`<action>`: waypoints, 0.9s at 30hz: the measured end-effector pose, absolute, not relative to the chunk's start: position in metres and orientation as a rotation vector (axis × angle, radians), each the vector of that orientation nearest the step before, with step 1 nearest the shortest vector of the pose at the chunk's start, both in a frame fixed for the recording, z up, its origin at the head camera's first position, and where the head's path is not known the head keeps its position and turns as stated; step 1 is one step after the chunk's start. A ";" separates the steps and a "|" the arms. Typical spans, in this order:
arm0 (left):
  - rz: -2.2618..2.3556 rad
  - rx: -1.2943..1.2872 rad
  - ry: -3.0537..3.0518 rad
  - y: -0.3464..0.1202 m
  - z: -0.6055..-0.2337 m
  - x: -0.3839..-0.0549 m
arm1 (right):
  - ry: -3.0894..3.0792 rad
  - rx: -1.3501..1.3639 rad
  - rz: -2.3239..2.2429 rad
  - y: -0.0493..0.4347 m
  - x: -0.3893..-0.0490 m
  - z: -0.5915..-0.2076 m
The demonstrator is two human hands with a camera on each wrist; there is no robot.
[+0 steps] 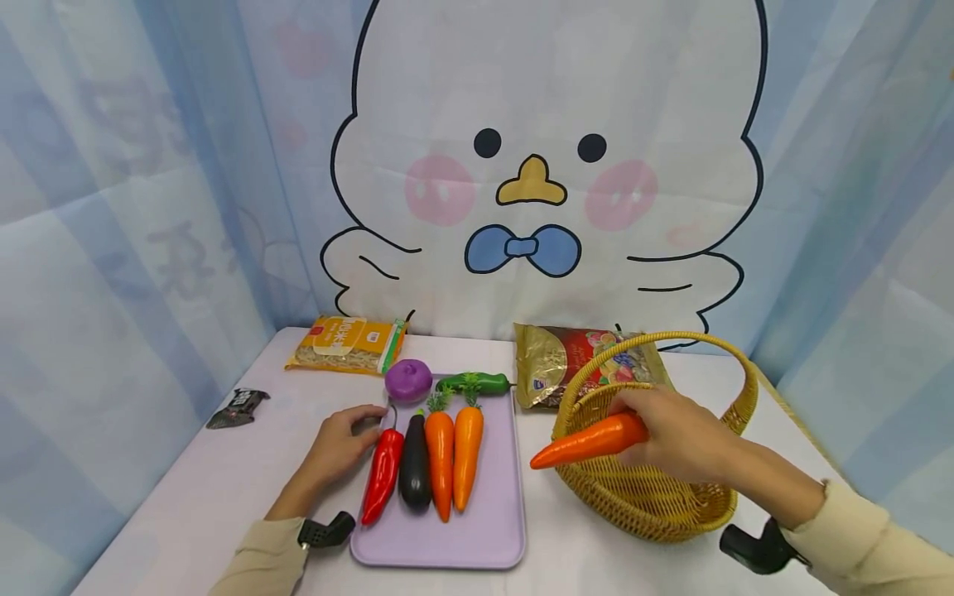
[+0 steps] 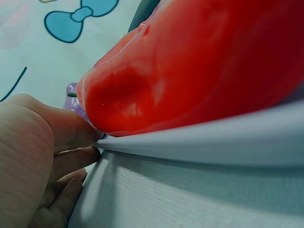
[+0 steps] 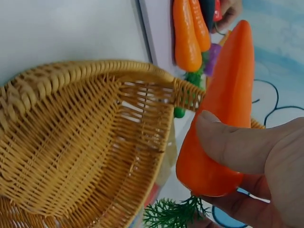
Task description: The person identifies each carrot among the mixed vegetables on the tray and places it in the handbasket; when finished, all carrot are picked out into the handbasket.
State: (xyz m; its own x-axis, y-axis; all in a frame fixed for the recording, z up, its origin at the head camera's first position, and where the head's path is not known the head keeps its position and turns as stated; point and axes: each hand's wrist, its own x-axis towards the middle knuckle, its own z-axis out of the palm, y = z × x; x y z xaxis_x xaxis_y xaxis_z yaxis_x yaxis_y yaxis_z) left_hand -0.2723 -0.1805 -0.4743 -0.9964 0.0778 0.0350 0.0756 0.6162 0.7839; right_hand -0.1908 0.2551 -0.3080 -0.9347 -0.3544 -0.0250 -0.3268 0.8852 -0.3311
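My right hand (image 1: 674, 434) grips an orange carrot (image 1: 585, 444) near its thick end, over the wicker basket (image 1: 648, 505). Its tip points left; the green leaves (image 3: 173, 213) show in the right wrist view. At the left edge of the lilac tray (image 1: 480, 542), my left hand (image 1: 335, 447) pinches the rim between thumb and fingers, close to the red chili pepper (image 1: 383, 476). On the tray, an eggplant (image 1: 415, 463) and two carrots (image 1: 454, 463) lie beside the chili. A purple onion (image 1: 408, 381) and a green pepper (image 1: 477, 383) lie at its far end.
A yellow food bag (image 1: 348, 344) lies at the back left, and a red-and-gold bag (image 1: 559, 364) is behind the basket. The basket's tall handle (image 1: 696, 338) arches up. A small black packet (image 1: 238, 408) sits on the left. Curtains surround the table.
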 end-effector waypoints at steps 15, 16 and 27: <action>1.413 0.186 2.832 -0.182 -0.474 -0.272 | 2.966 -0.521 -0.390 0.283 -0.219 -0.310; 1.410 0.186 2.833 -0.182 -0.474 -0.272 | 2.964 -0.506 -0.384 0.284 -0.221 -0.310; 1.401 0.172 2.827 -0.181 -0.474 -0.272 | 2.942 -0.425 -0.337 0.291 -0.239 -0.325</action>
State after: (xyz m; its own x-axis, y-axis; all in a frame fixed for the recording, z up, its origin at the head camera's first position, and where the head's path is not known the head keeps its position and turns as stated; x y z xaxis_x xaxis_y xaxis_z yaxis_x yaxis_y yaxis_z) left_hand -0.2718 -0.1808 -0.4741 -0.9939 0.0894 0.0647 0.1057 0.6007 0.7924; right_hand -0.2392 0.2907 -0.3253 -0.9487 -0.2945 -0.1147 -0.2609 0.9346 -0.2418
